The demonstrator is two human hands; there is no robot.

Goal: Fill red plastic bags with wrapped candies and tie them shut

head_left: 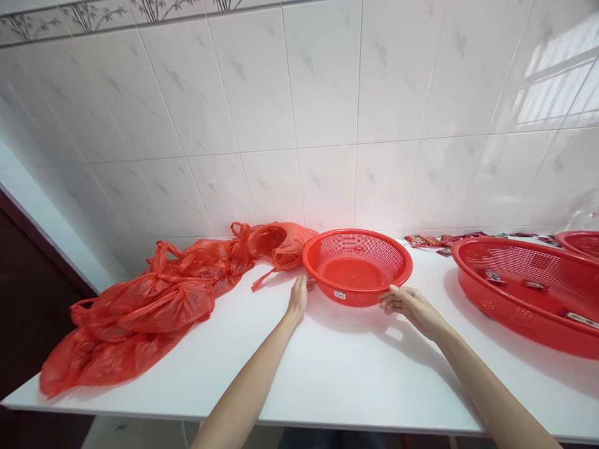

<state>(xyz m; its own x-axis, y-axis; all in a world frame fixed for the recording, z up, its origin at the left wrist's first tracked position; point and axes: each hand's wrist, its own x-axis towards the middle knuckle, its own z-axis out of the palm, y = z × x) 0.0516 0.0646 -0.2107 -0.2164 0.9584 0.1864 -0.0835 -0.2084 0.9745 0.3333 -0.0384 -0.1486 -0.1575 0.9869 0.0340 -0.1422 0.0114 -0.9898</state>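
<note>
A round red plastic colander basket (352, 274) with mesh walls and a small white label stands near the wall, with nothing visible inside. My right hand (407, 304) pinches its rim at the front right, thumb on top and fingers curled below. At the basket's left side, my left hand (299, 296) presses against the wall just under the rim, its fingers partly hidden. Just left of the basket lies an open-mouthed red plastic bag (283, 243).
Several knotted red plastic bags (159, 299) spread over the left of the white table (327, 374). On the right stands a larger red basket (515, 321) holding a few small packets (535, 285). More packets (423, 241) lie along the tiled wall, near another red basket (580, 240).
</note>
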